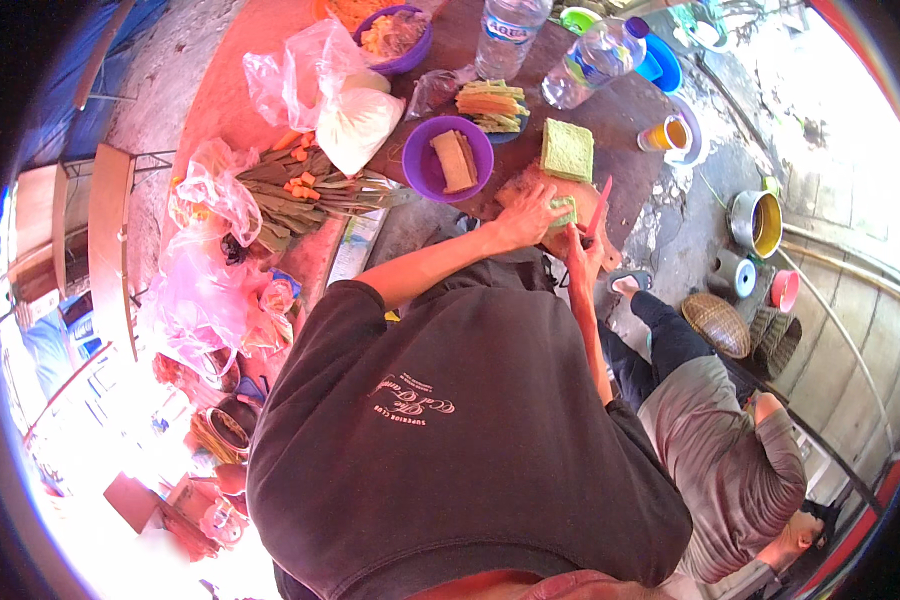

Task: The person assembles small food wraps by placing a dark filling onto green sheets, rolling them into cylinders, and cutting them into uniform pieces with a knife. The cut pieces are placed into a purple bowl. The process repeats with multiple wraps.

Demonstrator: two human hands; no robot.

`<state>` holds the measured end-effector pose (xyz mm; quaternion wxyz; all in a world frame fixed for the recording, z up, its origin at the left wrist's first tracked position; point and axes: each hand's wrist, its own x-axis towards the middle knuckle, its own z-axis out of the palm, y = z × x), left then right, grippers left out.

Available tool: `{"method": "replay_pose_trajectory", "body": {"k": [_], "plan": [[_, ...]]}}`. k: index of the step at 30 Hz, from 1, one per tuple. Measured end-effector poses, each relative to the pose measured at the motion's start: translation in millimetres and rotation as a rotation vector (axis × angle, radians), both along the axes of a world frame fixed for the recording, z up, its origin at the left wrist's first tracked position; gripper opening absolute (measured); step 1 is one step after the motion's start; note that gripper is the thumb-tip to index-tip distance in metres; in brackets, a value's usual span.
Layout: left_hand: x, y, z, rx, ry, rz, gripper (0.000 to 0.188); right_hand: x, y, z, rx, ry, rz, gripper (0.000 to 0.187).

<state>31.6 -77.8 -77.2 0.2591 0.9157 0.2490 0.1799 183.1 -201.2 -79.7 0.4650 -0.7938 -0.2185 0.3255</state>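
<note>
My left hand [523, 217] is closed over a small green piece of bread [564, 211], holding it against a wooden cutting board [610, 258]. My right hand [583, 252] grips a knife [598, 207] whose pinkish-red blade points up and away, beside the bread. Its handle is mostly hidden in my fingers. Just beyond the board's far edge sits a square stack of green bread slices [567, 150]. To the left, brown bread slices [456, 162] lie in a purple bowl [417, 180]. Behind that bowl, cut green and brown strips [492, 104] are piled on a blue plate.
Two clear water bottles [510, 40] and an orange-brown cup [664, 134] stand farther back. A white-filled plastic bag [358, 130] and long dark leaves [295, 195] lie left. Another person [725, 450] sits close on my right, near pots [755, 222] and a woven basket [717, 324].
</note>
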Motion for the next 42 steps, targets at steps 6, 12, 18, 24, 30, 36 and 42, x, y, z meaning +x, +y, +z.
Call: {"method": "replay_pose_trajectory", "body": {"k": [6,12,18,24,30,36,42], "plan": [[-3.0,-10.0,9.4,-0.14,-0.046,0.084,0.052,6.4,12.8,-19.4,0.118,-0.071,0.095,0.042],[-5.9,-8.8,16.9,-0.264,-0.095,0.11,0.044,9.6,21.3,-12.5,0.041,-0.156,0.174,0.042],[-2.7,-7.4,13.0,-0.367,-0.167,0.111,0.047,12.0,32.4,3.8,0.096,-0.2,0.272,0.045],[-7.7,-8.5,20.5,-0.381,-0.142,0.133,0.046,24.5,43.0,15.4,0.038,-0.276,0.372,0.04],[-7.6,-6.4,20.6,-0.092,-0.101,0.166,0.051,34.0,50.3,14.9,0.013,-0.326,0.435,0.037],[-10.5,3.4,-1.4,0.074,-0.052,-0.083,0.057,42.2,50.9,4.1,0.074,-0.278,0.478,0.032],[-15.0,8.6,-25.0,0.124,-0.1,-0.158,0.057,46.8,50.9,-3.8,0.119,-0.201,0.492,0.03]]}}
